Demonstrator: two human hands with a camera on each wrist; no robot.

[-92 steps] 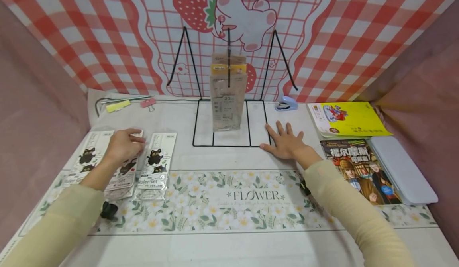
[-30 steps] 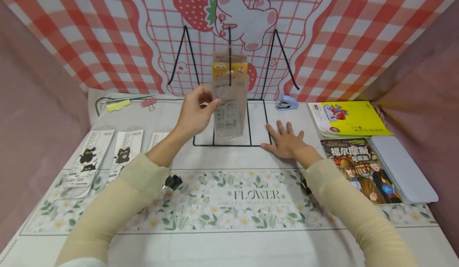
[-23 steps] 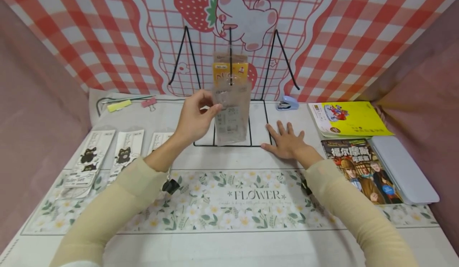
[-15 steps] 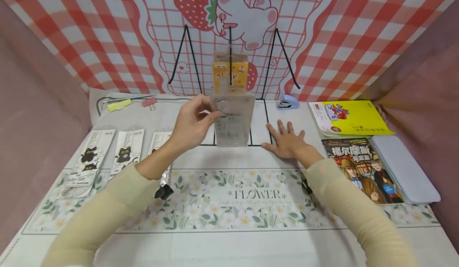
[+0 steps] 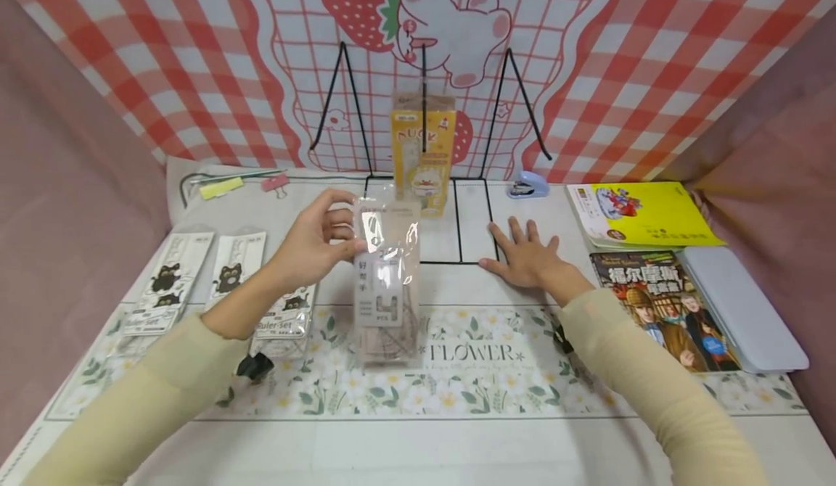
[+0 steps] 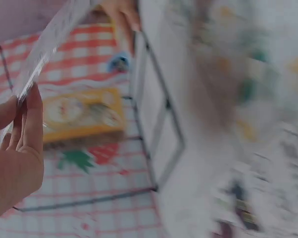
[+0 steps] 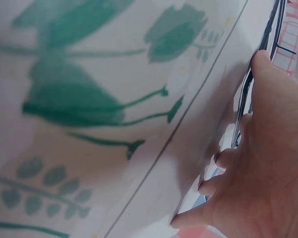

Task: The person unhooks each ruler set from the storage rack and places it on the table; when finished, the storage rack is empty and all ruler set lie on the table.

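Well, printed card (image 5: 374,310) inside clear packet (image 5: 401,276)

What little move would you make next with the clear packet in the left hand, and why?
I'd probably lower the clear packet onto the table, just right of the three cat packets. The left hand already pinches its edge, it is free of the hook, and it is beside that row. The right hand lies spread by the wire stand.

Shop-style stationery table (image 5: 418,453); display rack (image 5: 459,225) w/ hanging duck pack (image 5: 424,170); ruler-set pkgs (image 5: 168,283); stapler (image 5: 527,186); bks (image 5: 662,217).
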